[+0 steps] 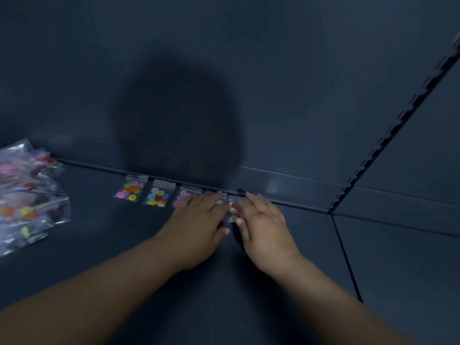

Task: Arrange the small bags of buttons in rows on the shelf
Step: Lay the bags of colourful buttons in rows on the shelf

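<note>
Small clear bags of coloured buttons lie in a row along the back edge of the dark shelf (99, 220): one bag (129, 190) at the left, a second bag (157, 196) beside it, a third bag (185, 195) partly under my left hand. My left hand (199, 220) lies flat with straight fingers over the row. My right hand (263, 220) lies flat beside it, fingers extended to the back edge. Between the two hands a further bag (232, 211) shows, touched by both. The picture is blurred.
A pile of larger clear bags of buttons (27, 195) sits at the shelf's left. A slotted upright rail (388, 135) runs diagonally at the right, and a seam (346, 257) divides this shelf from the adjoining one. The dark back panel rises behind the row.
</note>
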